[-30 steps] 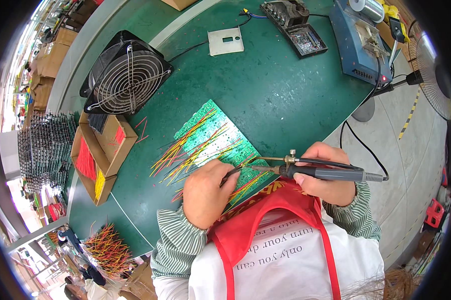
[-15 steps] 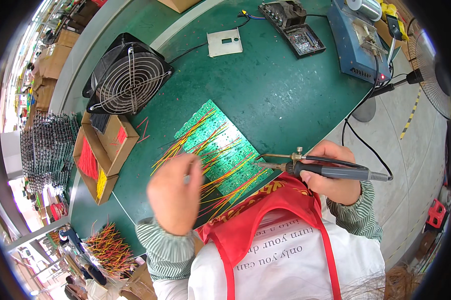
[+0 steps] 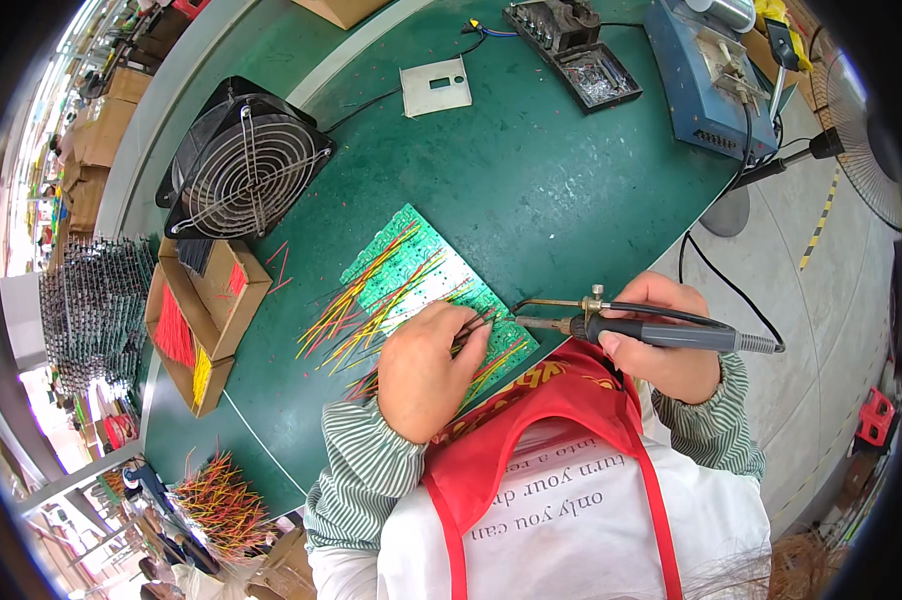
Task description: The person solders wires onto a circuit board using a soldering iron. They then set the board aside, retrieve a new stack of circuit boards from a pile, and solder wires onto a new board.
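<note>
A green circuit board (image 3: pixel 426 250) lies tilted on the bench, with rows of red, yellow and dark wires (image 3: pixel 376 275) trailing off its left side. My right hand (image 3: pixel 671 345) is wrapped round a grey-black soldering iron (image 3: pixel 661 336) that carries a thin brass feed tube above its shaft. The iron's tip reaches the board's right edge, close to my left fingertips. My left hand (image 3: pixel 429 375) rests over the board's lower middle, fingers pinched on what looks like a thin dark wire. It covers part of the board and several wires.
Cardboard trays (image 3: pixel 233 310) of red, yellow and black wires stand left, below a black fan (image 3: pixel 246 165). Beyond the board are a metal plate (image 3: pixel 436 86), a dark tray (image 3: pixel 599 78) and a blue soldering station (image 3: pixel 706 90). Wired boards (image 3: pixel 221 505) are piled lower left.
My left hand has come right and in over the board, its fingertips now close to the iron's tip. The iron stays almost where it was in my right hand.
</note>
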Motion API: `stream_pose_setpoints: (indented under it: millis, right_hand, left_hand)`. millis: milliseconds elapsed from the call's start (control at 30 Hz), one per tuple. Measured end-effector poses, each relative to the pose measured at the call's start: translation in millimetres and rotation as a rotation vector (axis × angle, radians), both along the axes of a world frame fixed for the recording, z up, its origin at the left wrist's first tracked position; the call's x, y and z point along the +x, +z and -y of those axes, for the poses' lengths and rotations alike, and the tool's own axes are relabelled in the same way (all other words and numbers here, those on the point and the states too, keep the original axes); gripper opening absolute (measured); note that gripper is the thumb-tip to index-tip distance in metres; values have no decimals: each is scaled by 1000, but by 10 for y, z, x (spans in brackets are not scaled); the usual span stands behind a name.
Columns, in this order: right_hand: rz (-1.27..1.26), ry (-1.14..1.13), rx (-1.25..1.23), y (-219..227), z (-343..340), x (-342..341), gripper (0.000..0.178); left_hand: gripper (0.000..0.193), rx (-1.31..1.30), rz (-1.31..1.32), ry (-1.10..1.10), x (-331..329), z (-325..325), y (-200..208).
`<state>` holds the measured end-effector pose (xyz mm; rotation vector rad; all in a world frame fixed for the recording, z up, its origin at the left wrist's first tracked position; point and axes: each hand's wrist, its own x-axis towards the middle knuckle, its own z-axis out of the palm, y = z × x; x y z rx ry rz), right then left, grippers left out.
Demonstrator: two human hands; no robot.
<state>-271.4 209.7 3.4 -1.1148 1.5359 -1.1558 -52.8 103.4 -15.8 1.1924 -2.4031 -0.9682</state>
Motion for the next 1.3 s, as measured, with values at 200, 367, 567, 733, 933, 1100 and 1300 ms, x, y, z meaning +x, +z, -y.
stream_pose_setpoints:
  millis: [200,367,567,733,933,1100,1300]
  right_hand:
    - [23,8,20,-3,37,11,16]
    - [26,3,2,22,-5,0,16]
    - [94,-31,51,76,-47,-12,16]
    - [33,-31,28,63,-95,-30,17]
    - [29,11,11,55,-51,29,18]
    - [42,34,-18,66,-20,113,17]
    - [49,28,-1,88,-38,143,17]
  left_hand:
    - [12,-5,-3,17,-12,-4,-30]
    - [11,-24,0,4,1,-4,-43]
    - [9,-18,-8,-12,36,-15,-34]
    - [8,-116,153,-74,424,-47,215]
    - [10,-243,396,121,736,-302,438]
    - [12,33,19,-206,634,-448,182]
    - [16,-275,222,-307,616,-479,68]
